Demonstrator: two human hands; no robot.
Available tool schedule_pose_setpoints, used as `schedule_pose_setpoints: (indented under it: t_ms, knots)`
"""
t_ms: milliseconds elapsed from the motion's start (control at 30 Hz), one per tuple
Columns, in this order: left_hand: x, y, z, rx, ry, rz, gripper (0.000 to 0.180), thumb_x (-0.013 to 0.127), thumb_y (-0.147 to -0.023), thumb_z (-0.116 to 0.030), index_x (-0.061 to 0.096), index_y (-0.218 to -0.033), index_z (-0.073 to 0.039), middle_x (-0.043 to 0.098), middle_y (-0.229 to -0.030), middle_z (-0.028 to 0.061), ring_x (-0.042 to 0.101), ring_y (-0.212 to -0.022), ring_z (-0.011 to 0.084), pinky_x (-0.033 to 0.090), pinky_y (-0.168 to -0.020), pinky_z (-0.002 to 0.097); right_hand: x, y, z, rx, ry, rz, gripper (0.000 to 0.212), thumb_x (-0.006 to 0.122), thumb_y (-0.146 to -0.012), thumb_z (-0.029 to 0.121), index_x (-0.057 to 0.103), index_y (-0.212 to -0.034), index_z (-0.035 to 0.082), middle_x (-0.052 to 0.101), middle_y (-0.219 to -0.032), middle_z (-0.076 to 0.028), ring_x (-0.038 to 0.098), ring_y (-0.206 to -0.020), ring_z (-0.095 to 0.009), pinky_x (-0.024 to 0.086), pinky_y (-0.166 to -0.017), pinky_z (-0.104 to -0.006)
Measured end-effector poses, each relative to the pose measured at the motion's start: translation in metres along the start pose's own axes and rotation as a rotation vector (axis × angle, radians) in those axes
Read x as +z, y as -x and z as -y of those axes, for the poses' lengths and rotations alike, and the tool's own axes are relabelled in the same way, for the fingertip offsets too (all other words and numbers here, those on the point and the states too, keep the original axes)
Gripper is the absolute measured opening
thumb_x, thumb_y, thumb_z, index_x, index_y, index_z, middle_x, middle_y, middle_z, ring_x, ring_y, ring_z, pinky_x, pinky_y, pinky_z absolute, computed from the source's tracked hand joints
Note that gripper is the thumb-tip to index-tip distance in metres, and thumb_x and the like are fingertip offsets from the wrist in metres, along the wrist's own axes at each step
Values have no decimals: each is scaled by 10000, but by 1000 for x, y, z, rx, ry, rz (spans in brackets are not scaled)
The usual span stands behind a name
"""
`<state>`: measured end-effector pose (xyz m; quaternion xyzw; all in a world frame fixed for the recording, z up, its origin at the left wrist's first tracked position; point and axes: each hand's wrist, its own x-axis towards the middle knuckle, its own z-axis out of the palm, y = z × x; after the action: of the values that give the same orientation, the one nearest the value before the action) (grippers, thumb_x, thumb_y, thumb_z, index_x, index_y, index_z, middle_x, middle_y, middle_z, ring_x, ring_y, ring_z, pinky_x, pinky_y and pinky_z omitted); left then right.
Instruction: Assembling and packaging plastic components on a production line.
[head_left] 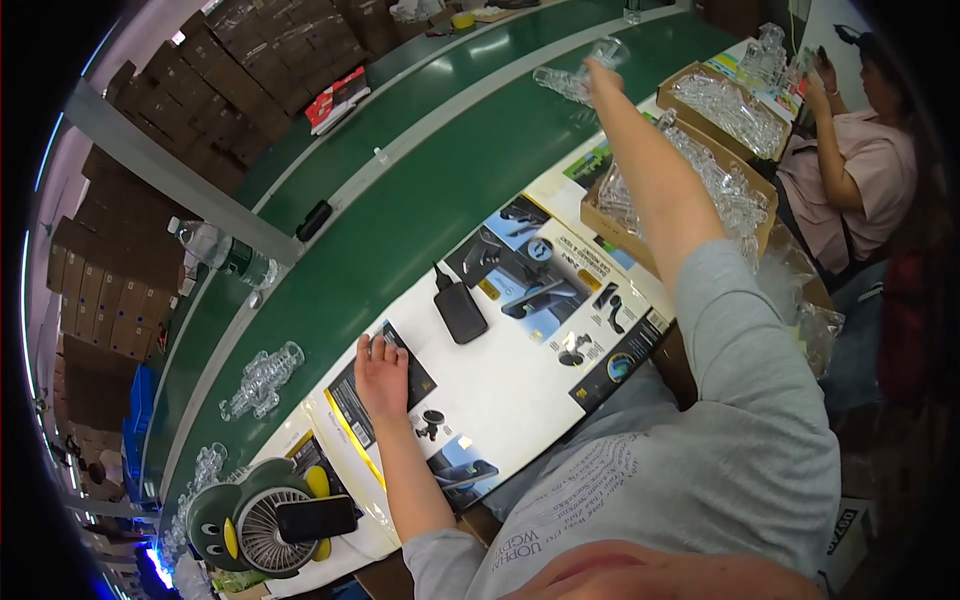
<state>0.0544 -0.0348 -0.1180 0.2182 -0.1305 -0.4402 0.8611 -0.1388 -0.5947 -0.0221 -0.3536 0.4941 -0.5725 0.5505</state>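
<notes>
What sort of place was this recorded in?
Probably a factory assembly or packing line: a long green belt runs past the work surface, open boxes hold many similar clear parts, and brown cartons are stacked behind.

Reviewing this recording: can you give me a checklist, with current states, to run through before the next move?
1. Left hand empty: ok, nothing visible in it.
2. Right hand at a clear plastic piece: ok, over the green surface.
3. Firm grip on that piece: cannot tell, blurred.
4. Nearer cardboard box stocked: ok, many clear pieces.
5. Printed white sheet bare: not ok, a black device lies there.
</notes>
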Motion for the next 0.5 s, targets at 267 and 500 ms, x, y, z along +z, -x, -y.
schedule_pose_setpoints:
  t_ms: [267,500]
  knots:
    - [-1,5,-3,-4,-41,25,245,466,-895,-230,541,-1097,-111,600,-1037,93,548,-903,205,418,-828,364,16,-38,-30,188,-486,57,435,703,-701,206,511,-1023,-13,526,-899,-132,559,-646,-232,484,-482,-310]
    - [-9,7,-3,3,-52,60,285,453,-898,-244,531,-1140,-115,588,-1078,95,547,-939,220,410,-845,370,41,-39,-62,232,-490,207,415,708,-699,159,509,-1027,1,519,-949,-125,583,-746,-248,527,-565,-344]
